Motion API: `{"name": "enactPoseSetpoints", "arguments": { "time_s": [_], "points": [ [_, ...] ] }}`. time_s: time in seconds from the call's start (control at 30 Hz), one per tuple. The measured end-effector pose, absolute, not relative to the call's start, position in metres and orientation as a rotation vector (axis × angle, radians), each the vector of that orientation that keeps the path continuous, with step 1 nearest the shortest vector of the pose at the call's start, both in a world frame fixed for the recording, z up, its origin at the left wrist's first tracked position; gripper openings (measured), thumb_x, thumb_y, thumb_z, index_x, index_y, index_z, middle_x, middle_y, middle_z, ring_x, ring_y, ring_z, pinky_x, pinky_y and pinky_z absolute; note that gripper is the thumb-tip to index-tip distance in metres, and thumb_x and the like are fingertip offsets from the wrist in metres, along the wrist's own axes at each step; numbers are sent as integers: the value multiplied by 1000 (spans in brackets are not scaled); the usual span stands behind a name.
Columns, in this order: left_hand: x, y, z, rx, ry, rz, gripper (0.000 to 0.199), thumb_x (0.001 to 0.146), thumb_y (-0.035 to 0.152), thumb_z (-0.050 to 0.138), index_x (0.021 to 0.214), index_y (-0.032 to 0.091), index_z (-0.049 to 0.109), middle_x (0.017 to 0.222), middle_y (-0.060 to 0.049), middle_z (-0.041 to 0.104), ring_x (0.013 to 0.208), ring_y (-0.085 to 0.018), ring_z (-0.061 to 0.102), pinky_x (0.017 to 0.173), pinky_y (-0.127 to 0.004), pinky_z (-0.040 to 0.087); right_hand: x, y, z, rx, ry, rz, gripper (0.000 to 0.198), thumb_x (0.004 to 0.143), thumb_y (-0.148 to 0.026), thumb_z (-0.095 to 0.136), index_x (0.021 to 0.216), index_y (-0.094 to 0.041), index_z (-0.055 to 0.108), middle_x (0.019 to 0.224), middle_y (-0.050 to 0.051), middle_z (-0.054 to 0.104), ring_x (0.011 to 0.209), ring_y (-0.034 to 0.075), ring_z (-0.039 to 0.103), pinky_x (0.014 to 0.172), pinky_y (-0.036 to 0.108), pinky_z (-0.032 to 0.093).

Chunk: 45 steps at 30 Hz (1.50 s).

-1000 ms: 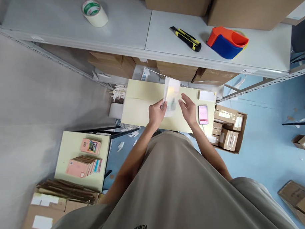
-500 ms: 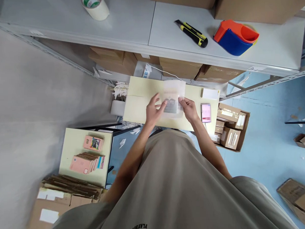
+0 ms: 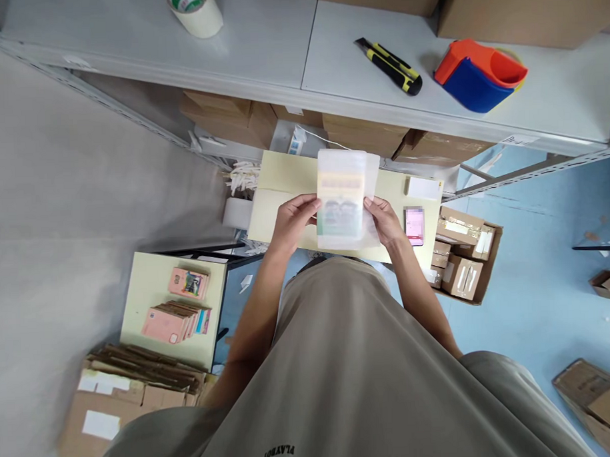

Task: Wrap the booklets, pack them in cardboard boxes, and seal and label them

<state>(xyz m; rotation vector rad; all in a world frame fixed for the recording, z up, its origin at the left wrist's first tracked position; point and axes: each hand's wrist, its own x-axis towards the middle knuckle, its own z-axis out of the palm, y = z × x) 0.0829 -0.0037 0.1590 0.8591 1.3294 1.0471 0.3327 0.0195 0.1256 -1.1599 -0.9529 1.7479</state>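
Between my hands, above the pale yellow table (image 3: 278,173), is a translucent white plastic bag (image 3: 340,162). Through its film shows a flat, book-like item (image 3: 340,204) with a blurred yellow, dark and green print. My left hand (image 3: 295,219) is closed on the bag's left edge, thumb on top. At the right side, my right hand (image 3: 383,219) pinches the loose margin of the film beside the flat item. A phone (image 3: 414,225) with a lit pink screen lies to the right of my right hand. Behind it is a small white box (image 3: 423,187).
A grey shelf (image 3: 259,50) crosses ahead, bearing a tape roll (image 3: 200,15), a utility knife (image 3: 390,67) and an orange-blue tape dispenser (image 3: 480,76). Pink books (image 3: 165,323) stand on a side table at left. A carton of small boxes (image 3: 491,262) is at right.
My left hand has gone from open fingers near the bag to gripping its left edge. The bag now faces up flatter and spreads wider between both hands. My right hand keeps its pinch.
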Motion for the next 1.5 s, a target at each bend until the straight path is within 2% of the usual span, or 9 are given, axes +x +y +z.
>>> {"name": "enactPoseSetpoints", "arguments": {
  "time_s": [0.17, 0.23, 0.43, 0.63, 0.9, 1.1, 1.33, 1.4, 1.5],
  "points": [
    [102, -9, 141, 1183, 1573, 1075, 56, 94, 54, 91, 142, 26, 79, 154, -14, 76, 139, -34, 73, 114, -45, 64, 323, 18, 122, -1239, -975, 1672, 66, 74, -88, 98, 82, -24, 83, 78, -1, 72, 78, 20, 68, 77, 37, 66],
    [117, -14, 134, 1231, 1507, 994, 58, 96, 50, 90, 147, 26, 76, 160, -15, 73, 144, -37, 72, 117, -48, 64, 316, 12, 120, -1251, -995, 1650, 65, 78, -87, 96, 84, -24, 83, 80, -1, 71, 80, 19, 67, 81, 37, 68],
    [138, -16, 110, 1118, 1441, 903, 55, 94, 33, 81, 147, 21, 77, 148, -14, 82, 133, -37, 80, 109, -47, 68, 304, -6, 112, -1203, -1131, 1632, 67, 92, -91, 80, 108, -27, 90, 121, 6, 84, 110, 26, 78, 104, 46, 73],
    [110, -10, 111, 797, 1228, 933, 59, 84, 38, 81, 140, 18, 82, 127, -10, 90, 113, -29, 85, 92, -36, 67, 331, -1, 104, -1434, -1149, 1329, 73, 84, -89, 90, 126, -29, 86, 147, 13, 80, 133, 33, 76, 109, 50, 71],
    [90, -14, 149, 727, 1024, 938, 73, 79, 51, 98, 143, 21, 83, 135, -12, 88, 118, -33, 85, 87, -35, 67, 351, -1, 145, -1268, -1136, 1512, 55, 84, -75, 99, 108, -28, 86, 96, 2, 83, 84, 19, 74, 78, 37, 73],
    [89, -11, 155, 837, 1056, 926, 78, 88, 58, 97, 153, 20, 77, 131, -14, 88, 123, -38, 84, 101, -43, 68, 352, 2, 140, -1289, -1165, 1459, 57, 86, -77, 96, 112, -28, 84, 101, 4, 85, 88, 21, 78, 78, 38, 74],
    [120, -15, 141, 1074, 1294, 1009, 67, 100, 53, 87, 157, 20, 74, 137, -15, 87, 125, -35, 84, 106, -41, 69, 331, -12, 140, -1436, -1205, 1275, 59, 98, -79, 82, 127, -27, 83, 139, 13, 85, 118, 31, 83, 96, 43, 71],
    [137, -22, 139, 1179, 1379, 1001, 58, 104, 45, 82, 159, 26, 74, 144, -11, 85, 126, -33, 84, 109, -42, 69, 318, -17, 139, -1414, -1230, 1341, 64, 95, -82, 83, 125, -26, 82, 128, 12, 86, 112, 30, 83, 92, 42, 69],
    [157, -37, 135, 1367, 1469, 954, 58, 104, 33, 80, 161, 33, 73, 159, -7, 78, 135, -32, 81, 109, -41, 71, 308, -18, 130, -1492, -1289, 1286, 62, 95, -86, 80, 103, -24, 77, 90, 4, 78, 84, 23, 73, 76, 36, 61]
  ]
}}
